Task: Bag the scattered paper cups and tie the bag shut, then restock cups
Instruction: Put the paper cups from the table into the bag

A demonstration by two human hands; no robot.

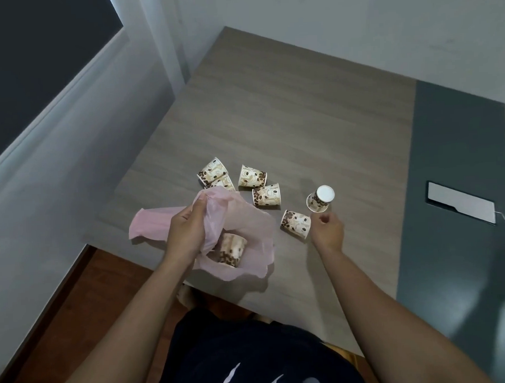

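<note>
Left of centre we see the pink plastic bag (148, 224) lying on the wood-grain table (300, 117), its mouth spread open toward the lower middle of the frame. The left hand (186, 229) pinches a bunched fold of the bag's upper edge, fingers closed on the film. Inside the bag, just below that hand, one paper cup (232, 249) lies on its side.

Above the bag, two cups (211, 171) lie together, the nearer one partly under the pink film. Right of them a third cup (252, 176) and a fourth (266, 194) lie on their sides, close together.

Right of centre, a fifth cup (295, 223) lies tipped, just beside the right hand (328, 228). That hand holds nothing; fingers curled loosely inward. An upturned cup (321, 198) stands just above it, base up.

Far right, a grey metal plate (460, 201) sits in the table's dark strip.
</note>
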